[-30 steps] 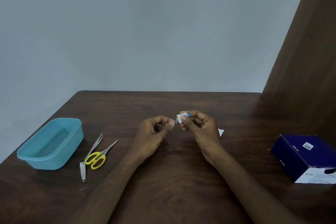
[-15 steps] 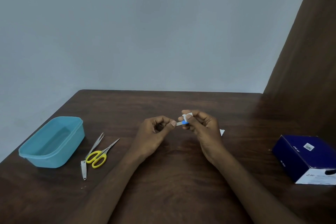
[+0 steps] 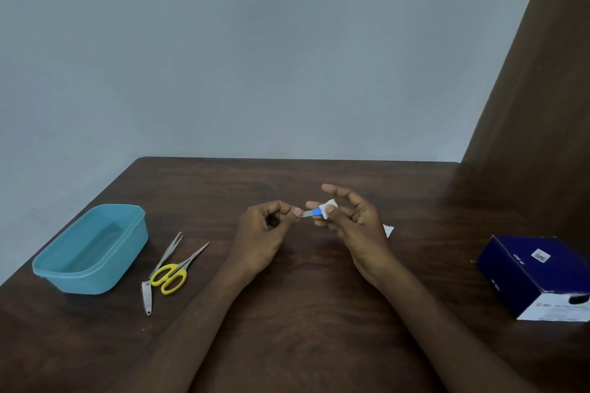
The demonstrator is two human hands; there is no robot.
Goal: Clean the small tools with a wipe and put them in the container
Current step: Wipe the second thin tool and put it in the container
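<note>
Pinched between the left hand's (image 3: pixel 261 230) thumb and curled fingers is the metal end of a small blue-handled tool (image 3: pixel 311 212); the right hand (image 3: pixel 354 220) grips a white wipe (image 3: pixel 329 209) around its blue end, index finger raised. Both hover above the middle of a dark wooden desk (image 3: pixel 303 313). Near the left edge sits a teal container (image 3: pixel 92 249), with tweezers (image 3: pixel 169 254), yellow scissors (image 3: pixel 175 271) and nail clippers (image 3: pixel 147 297) beside it. A navy box (image 3: pixel 536 274) lies at the right edge, its print unreadable. Behind stands a grey wall (image 3: pixel 255 57).

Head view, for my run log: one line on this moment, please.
left hand pinches tool | right hand wipes it | container empty
</note>
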